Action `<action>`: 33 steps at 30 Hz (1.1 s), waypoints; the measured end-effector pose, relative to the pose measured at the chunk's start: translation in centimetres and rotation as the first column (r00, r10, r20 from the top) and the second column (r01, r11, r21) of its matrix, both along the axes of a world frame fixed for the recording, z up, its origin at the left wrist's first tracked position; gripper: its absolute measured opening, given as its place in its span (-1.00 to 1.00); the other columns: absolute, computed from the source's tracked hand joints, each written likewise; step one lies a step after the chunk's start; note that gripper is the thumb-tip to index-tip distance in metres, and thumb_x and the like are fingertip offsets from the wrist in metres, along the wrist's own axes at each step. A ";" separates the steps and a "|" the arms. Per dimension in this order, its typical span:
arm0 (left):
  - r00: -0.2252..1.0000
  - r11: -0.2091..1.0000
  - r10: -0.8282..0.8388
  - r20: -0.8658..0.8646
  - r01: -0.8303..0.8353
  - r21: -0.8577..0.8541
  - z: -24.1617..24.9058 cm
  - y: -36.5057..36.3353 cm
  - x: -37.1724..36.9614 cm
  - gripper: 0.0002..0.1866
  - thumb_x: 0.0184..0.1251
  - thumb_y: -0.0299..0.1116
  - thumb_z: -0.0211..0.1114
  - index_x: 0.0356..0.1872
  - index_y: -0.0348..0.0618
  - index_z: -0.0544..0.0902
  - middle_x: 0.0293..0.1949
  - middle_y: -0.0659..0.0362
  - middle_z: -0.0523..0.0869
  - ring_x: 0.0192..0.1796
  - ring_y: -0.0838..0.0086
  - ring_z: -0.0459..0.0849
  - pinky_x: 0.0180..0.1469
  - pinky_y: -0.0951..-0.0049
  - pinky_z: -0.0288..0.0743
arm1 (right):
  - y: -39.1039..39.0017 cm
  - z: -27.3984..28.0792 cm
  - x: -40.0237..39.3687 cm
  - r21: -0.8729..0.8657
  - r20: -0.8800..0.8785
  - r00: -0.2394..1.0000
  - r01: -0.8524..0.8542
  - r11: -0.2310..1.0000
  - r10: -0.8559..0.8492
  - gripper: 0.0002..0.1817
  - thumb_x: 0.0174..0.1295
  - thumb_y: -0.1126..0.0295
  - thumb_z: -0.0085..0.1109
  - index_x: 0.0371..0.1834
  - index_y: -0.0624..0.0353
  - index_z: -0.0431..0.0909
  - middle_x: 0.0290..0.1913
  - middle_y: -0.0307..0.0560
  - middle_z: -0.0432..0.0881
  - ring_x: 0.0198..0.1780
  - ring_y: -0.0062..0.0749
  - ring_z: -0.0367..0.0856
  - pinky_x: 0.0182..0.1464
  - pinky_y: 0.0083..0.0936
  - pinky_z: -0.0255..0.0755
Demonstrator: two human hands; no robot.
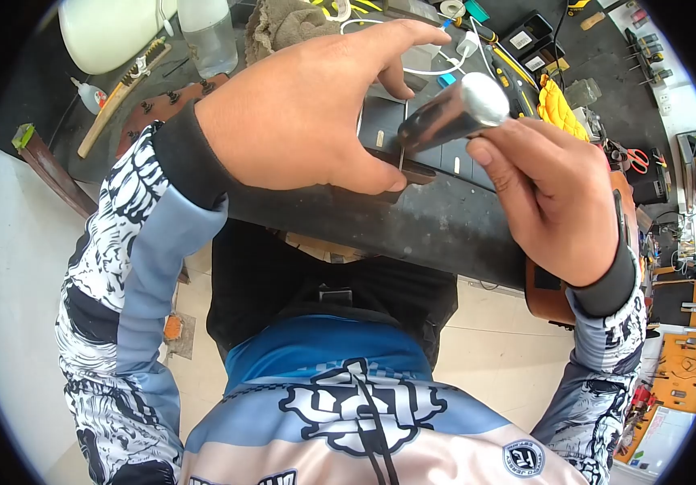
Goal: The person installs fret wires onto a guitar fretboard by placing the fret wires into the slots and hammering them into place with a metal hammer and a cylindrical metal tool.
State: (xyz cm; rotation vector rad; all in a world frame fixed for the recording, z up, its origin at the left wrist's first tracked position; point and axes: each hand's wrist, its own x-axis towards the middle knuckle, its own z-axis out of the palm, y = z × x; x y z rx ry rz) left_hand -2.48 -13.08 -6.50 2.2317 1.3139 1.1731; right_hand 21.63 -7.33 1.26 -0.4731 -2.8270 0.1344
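Observation:
A guitar neck lies across the bench, its dark fretboard [437, 158] marked with small pale inlays. My left hand [307, 113] arches over it, thumb on the near edge and a finger by the far edge. Between them a thin metal fret wire [403, 162] crosses the board. My right hand [558, 186] pinches what looks like a hammer with a shiny cylindrical metal head [477, 105]; its handle is hidden in my fingers. The head's far end is blurred, right beside the fret wire. The brown headstock [133, 121] shows tuning pegs.
The guitar body [548, 293] shows below my right wrist. Along the back are a brown towel [283, 28], a clear bottle [209, 40], a wooden-handled brush [121, 97], and a yellow cloth [562, 109]. Red-handled scissors [637, 160] and tools stand at the right.

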 end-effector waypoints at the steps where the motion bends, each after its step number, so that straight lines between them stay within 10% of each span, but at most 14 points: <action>1: 1.000 1.000 -0.009 0.005 0.009 -0.008 0.0 0.1 0.0 0.03 -0.08 -0.30 0.64 0.52 -0.12 0.34 -0.03 -0.05 0.70 -0.01 0.06 0.71 0.08 0.22 0.58 | -0.2 0.1 0.0 -0.003 -0.059 0.998 -0.004 1.000 0.003 -0.91 0.37 0.56 0.28 -0.16 0.39 0.68 -0.40 0.09 0.65 -0.46 -0.10 0.61 -0.37 -0.36 0.45; 9: 0.999 0.999 -0.025 0.046 0.027 -0.044 0.0 -0.1 0.1 0.02 -0.07 -0.30 0.64 0.52 -0.14 0.34 -0.04 -0.07 0.71 0.01 0.06 0.72 0.11 0.22 0.58 | 0.2 -0.4 -0.2 0.023 -0.063 0.994 -0.085 0.996 0.086 -0.93 0.33 0.59 0.30 -0.18 0.38 0.68 -0.46 0.04 0.59 -0.49 -0.08 0.58 -0.41 -0.36 0.40; 11: 1.000 0.997 -0.012 0.022 0.013 -0.077 0.1 -0.2 0.0 0.06 -0.07 -0.54 0.60 0.59 0.00 0.31 -0.02 0.17 0.70 -0.11 0.43 0.73 0.21 0.33 0.57 | -0.1 -0.3 -0.2 0.045 -0.043 0.996 -0.075 0.996 0.077 -0.93 0.34 0.58 0.30 -0.18 0.38 0.68 -0.48 0.04 0.58 -0.50 -0.09 0.57 -0.42 -0.35 0.40; 14: 0.999 0.994 -0.018 0.034 0.022 -0.106 0.3 -0.3 0.2 0.06 -0.06 -0.54 0.60 0.59 0.00 0.31 0.01 0.16 0.70 -0.15 0.44 0.75 0.19 0.34 0.58 | 0.2 -0.2 -0.1 0.034 -0.036 0.996 -0.078 0.996 0.079 -0.91 0.33 0.58 0.32 -0.16 0.37 0.68 -0.48 0.02 0.56 -0.52 -0.12 0.55 -0.43 -0.33 0.38; 21: 0.999 0.989 -0.019 0.040 0.025 -0.144 0.6 -0.3 0.1 0.05 -0.07 -0.52 0.60 0.57 -0.01 0.33 -0.01 0.15 0.70 -0.11 0.34 0.75 0.25 0.30 0.56 | 0.3 -0.4 -0.1 0.000 -0.065 0.994 -0.084 0.996 0.084 -0.91 0.33 0.57 0.31 -0.16 0.38 0.69 -0.45 0.07 0.63 -0.47 -0.10 0.62 -0.41 -0.36 0.42; 33: 0.998 0.994 -0.003 -0.068 -0.004 -0.114 0.9 -0.6 -0.4 0.18 -0.08 -0.39 0.67 0.63 -0.13 0.16 0.02 0.04 0.70 0.21 0.19 0.66 0.47 0.21 0.41 | 3.8 1.3 0.1 -0.088 -0.033 0.999 0.007 0.996 -0.010 -0.67 0.58 0.30 0.16 0.11 0.38 0.69 -0.52 -0.16 0.58 -0.51 -0.62 0.43 -0.41 -0.58 0.34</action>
